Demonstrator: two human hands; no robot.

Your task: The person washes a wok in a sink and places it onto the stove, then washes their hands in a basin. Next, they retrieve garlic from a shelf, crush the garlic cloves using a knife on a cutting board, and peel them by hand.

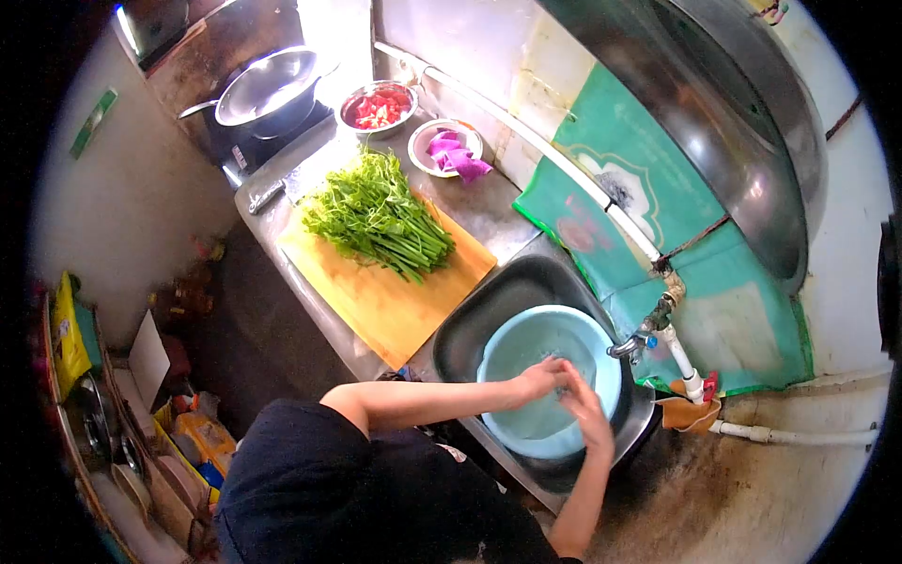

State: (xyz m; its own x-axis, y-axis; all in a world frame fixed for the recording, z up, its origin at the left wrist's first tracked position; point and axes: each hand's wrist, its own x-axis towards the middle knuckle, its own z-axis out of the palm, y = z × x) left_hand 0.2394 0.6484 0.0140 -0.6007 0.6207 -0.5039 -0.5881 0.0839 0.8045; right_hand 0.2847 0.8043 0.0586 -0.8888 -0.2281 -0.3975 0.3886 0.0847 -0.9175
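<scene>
Both of my hands are over a light blue basin that sits in the metal sink. My left hand reaches in from the left and meets my right hand near the middle of the basin. The fingers touch or overlap and are blurred, so I cannot make out whether anything is between them. Water shows in the basin. A faucet stands at its right edge. Up and to the left, a pile of leafy green stalks lies on a wooden cutting board.
A cleaver lies beside the board. Behind are a metal bowl of red pieces, a white bowl with purple pieces and a wok on a stove. Pipes run along the right wall. Shelves with dishes stand at lower left.
</scene>
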